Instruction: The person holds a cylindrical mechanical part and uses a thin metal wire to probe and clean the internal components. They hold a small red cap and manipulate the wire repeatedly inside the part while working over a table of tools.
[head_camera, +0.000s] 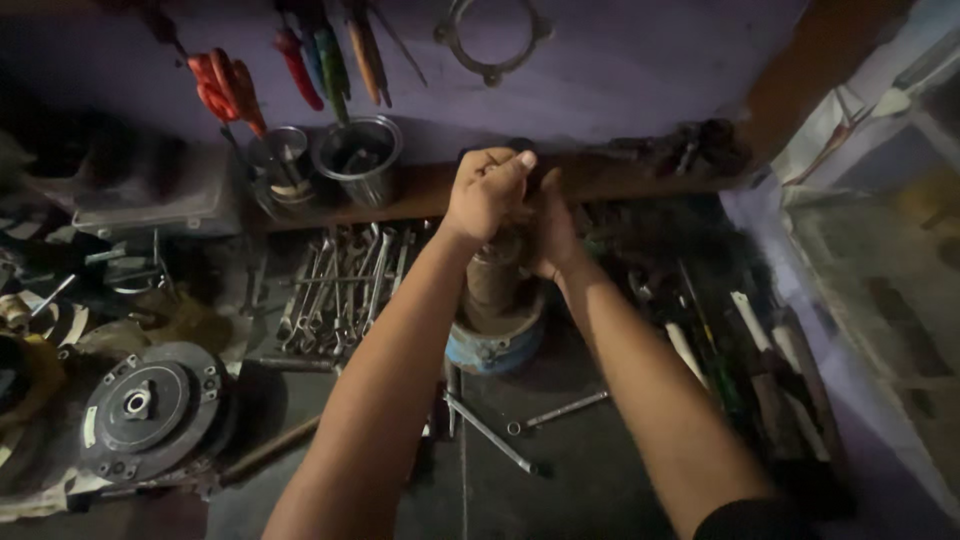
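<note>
A rusty cylindrical metal part (495, 285) stands upright on a round blue base (492, 347) in the middle of the dark workbench. My left hand (487, 190) is clenched over the top of the cylinder. My right hand (553, 232) wraps around its upper right side, close against the left hand. What lies under my fingers at the top of the part is hidden.
A row of wrenches (335, 285) lies left of the part. Two metal cups (358, 158) sit on a shelf; pliers and screwdrivers (228, 90) hang on the purple wall. A black round pulley part (150, 405) lies front left. Loose tools (740, 345) crowd the right.
</note>
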